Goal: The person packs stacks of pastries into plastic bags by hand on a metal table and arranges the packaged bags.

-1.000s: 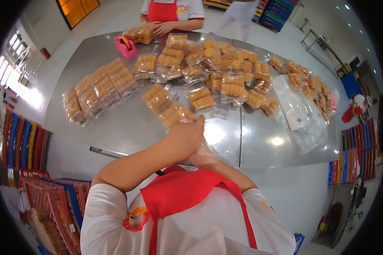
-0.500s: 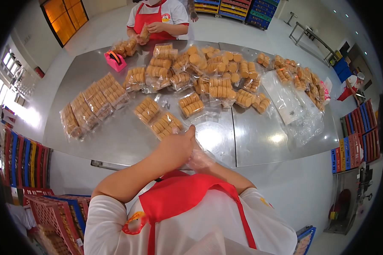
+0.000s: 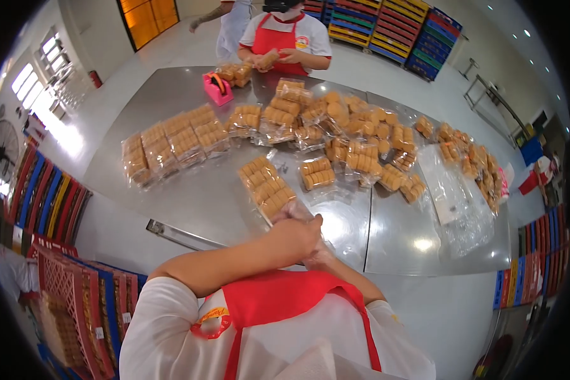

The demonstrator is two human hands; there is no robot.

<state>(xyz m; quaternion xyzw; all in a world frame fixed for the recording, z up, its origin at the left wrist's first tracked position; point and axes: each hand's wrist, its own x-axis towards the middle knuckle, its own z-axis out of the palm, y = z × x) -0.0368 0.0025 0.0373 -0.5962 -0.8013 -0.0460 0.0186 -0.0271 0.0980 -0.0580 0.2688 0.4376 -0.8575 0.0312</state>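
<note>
A clear bag of round tan cookies lies slanted on the steel table near its front edge, the cookies in neat rows. At its near end, the fingers of my right hand, in a thin clear glove, grip the plastic. My left hand crosses over my right wrist, fingers curled closed and thumb raised; what lies inside the fingers is hidden. Just beyond is a smaller cookie pack. To the left stand several packs in a row.
Packed cookies are heaped along the middle of the steel table. Clear plastic bags lie at right. A pink tape dispenser stands at the far left. Across the table, a person in a red apron holds a pack. Crates flank me.
The view has tilted and shifted, so the table appears farther right. My right-hand fingers now show on the near end of the cookie bag. The person opposite still handles a pack.
</note>
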